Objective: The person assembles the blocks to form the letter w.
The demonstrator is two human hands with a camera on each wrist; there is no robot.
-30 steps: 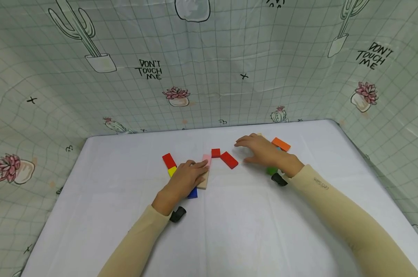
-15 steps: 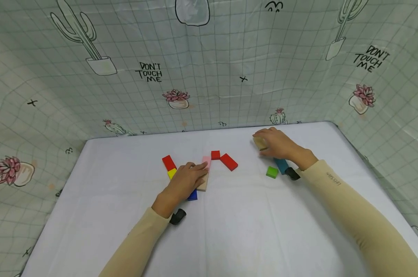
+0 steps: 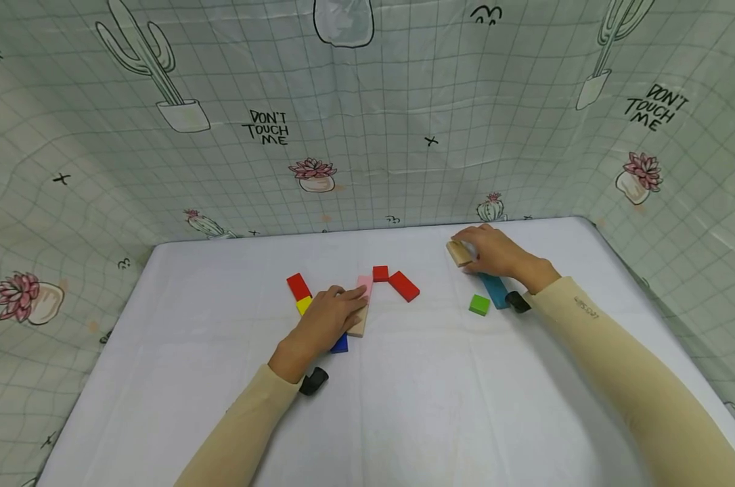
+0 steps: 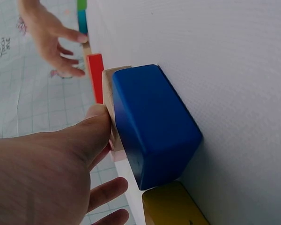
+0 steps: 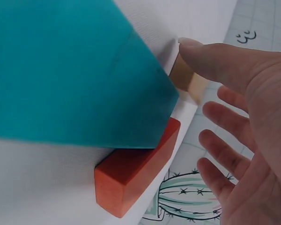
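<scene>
Head view: two hands at wooden blocks on a white desk.
Left of the desk's middle, the left hand [image 3: 325,320] lies flat, fingers straight, on the plain wooden block [image 3: 359,323], beside the blue block [image 3: 340,343] and yellow block [image 3: 303,304]. Toward the far right corner, the right hand [image 3: 495,252] touches a tan block [image 3: 459,253] with thumb and loosely spread fingers; the teal block [image 3: 496,291] lies just beneath its wrist.

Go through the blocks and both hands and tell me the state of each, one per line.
left hand: resting flat on the natural wood block
right hand: fingers on the tan block, grip unclear
pink block: flat, against the left fingertips
blue block: flat, beside the wood block
teal block: flat, untouched
green cube: lying alone
</scene>
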